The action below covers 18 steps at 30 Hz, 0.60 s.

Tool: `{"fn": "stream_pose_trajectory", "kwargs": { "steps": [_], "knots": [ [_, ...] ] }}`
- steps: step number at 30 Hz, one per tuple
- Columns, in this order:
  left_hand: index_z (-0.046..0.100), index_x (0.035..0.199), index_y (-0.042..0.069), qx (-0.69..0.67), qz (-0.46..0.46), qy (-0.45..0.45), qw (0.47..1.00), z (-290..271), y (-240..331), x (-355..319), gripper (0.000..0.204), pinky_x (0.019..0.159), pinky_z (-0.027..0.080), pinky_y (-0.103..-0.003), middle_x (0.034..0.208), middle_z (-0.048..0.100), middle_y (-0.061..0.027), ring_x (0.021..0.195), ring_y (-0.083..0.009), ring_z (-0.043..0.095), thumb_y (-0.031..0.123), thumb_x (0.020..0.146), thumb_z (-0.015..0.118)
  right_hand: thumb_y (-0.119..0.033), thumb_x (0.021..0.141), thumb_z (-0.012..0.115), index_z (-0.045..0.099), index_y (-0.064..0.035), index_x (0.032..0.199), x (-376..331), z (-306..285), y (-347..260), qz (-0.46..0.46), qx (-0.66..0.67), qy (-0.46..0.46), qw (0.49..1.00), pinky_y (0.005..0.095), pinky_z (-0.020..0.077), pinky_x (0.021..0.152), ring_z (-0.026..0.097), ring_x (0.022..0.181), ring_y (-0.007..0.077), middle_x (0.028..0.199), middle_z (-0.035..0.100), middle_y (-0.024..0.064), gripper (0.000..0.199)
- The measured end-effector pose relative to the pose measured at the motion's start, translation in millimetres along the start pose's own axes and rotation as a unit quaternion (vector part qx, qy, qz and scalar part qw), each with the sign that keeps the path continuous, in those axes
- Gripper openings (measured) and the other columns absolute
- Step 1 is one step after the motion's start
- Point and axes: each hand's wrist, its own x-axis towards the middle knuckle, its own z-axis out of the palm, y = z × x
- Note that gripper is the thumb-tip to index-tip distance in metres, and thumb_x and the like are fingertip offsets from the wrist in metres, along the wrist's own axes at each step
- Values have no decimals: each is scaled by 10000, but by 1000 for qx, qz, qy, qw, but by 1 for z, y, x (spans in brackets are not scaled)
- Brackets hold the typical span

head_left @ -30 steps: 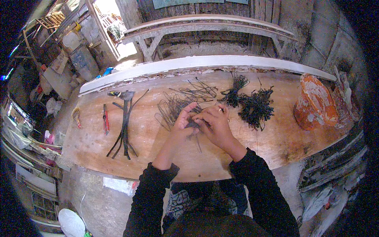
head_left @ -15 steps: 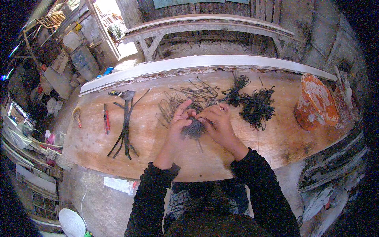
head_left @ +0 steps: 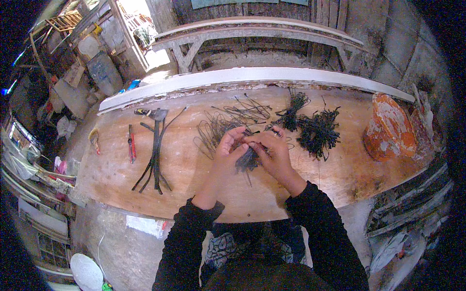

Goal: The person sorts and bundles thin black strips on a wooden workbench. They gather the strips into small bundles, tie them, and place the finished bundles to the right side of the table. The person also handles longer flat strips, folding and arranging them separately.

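Though wrists apart, fingers together

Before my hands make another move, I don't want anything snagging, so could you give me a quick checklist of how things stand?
1. Left hand and right hand both at the dark bundle: ok, the hands meet at it.
2. Grip at the fingertips secure: cannot tell, the fingers hide it.
3. Loose thin loops clear of the hands: not ok, they lie right beside and beyond them.
4. Red tool out of the way: ok, well to the left.
5. Orange bucket away from the hands: ok, far right on the tabletop.
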Motion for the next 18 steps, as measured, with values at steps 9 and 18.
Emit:
{"fn": "stream_pose_trajectory", "kwargs": {
  "steps": [9, 18],
  "knots": [
    [426, 1111, 48, -64, -14, 15, 998, 3, 5, -3, 355, 739, 402, -231, 861, 506, -21, 804, -97, 483, 101, 783, 550, -65, 713, 574, 613, -153, 858, 1, 2, 6, 8, 52, 60, 997, 424, 235, 912, 541, 828, 156, 802, 590, -5, 174],
    [402, 1161, 53, -29, -36, 11, 999, -6, -8, 3, 438, 734, 443, -231, 920, 546, -65, 837, -130, 535, 0, 745, 530, -62, 704, 573, 612, -175, 862, 0, 2, 11, -13, -4, -5, 1000, 442, 220, 931, 540, 794, 161, 751, 568, -8, 199]
  ]
}}
